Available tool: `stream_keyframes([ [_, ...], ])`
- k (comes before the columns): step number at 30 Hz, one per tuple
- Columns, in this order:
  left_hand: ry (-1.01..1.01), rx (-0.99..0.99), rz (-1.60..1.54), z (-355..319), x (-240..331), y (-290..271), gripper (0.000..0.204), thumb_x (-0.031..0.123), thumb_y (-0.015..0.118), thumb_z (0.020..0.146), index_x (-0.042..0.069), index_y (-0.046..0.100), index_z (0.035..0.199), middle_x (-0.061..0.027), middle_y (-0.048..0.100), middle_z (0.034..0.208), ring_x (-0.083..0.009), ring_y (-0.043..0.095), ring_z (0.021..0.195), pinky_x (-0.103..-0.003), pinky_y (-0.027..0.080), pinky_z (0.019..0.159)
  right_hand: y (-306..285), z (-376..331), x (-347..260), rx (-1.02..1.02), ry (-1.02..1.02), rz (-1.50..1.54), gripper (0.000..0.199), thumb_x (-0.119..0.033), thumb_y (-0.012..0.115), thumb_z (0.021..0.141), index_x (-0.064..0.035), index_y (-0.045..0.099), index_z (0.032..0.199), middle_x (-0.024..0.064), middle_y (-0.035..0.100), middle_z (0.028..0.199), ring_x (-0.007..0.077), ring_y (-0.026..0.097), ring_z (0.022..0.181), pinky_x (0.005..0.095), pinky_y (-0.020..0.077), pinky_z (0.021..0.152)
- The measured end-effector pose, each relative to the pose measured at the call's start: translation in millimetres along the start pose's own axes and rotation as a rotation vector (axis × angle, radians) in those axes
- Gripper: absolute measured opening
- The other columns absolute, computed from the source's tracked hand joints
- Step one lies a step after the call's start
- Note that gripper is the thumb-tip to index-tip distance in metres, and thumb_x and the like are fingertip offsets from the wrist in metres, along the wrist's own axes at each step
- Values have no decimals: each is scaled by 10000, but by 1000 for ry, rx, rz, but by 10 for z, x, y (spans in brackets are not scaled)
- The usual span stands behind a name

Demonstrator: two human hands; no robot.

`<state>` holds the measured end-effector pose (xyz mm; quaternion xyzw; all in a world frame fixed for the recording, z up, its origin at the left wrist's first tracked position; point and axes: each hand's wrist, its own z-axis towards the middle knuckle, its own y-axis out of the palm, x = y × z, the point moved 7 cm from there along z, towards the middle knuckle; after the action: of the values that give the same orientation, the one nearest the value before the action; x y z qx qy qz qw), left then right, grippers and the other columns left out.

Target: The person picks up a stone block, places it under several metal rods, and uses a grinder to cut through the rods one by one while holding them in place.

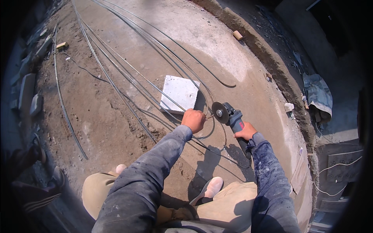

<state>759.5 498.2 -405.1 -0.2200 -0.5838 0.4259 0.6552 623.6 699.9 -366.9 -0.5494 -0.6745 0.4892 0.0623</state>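
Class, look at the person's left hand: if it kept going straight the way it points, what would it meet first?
Most likely the white concrete block just beyond the left hand, though depth is hard to judge.

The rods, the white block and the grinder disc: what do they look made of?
Rods: likely steel, thin, dark, dull, bending in long springy curves. Block: probably concrete or stone, pale, matte, square-edged. Disc: looks like grey abrasive with a shiny metal hub. Left hand grips a rod; right hand holds the grinder.

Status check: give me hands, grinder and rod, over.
Left hand shut on thin steel rod. Right hand shut on angle grinder, disc at the rod. White block just behind, more rods across the ground.
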Motion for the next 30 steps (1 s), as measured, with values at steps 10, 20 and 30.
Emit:
stream_keyframes([
  [10,-44,-35,-57,25,-16,-9,164,224,597,795,87,655,726,-88,625,701,-278,602,688,-398,424,640,16,-2,80,-38,62,204,466,-228,794,526,-4,586,877,71,608,742,178,587,679,312,480,652],
  [20,-125,-138,-242,95,-18,-75,193,262,612,796,84,684,815,-126,634,719,-331,613,715,-429,473,658,-62,37,271,42,76,296,418,-181,786,541,2,581,856,61,611,727,162,585,635,301,479,610],
  [30,-539,-1178,-72,-1034,-839,611,225,256,760,691,46,701,745,-69,686,742,-202,650,669,-342,504,661,-252,-108,540,120,100,523,376,-69,722,601,20,518,906,81,567,723,195,602,586,343,516,564],
])
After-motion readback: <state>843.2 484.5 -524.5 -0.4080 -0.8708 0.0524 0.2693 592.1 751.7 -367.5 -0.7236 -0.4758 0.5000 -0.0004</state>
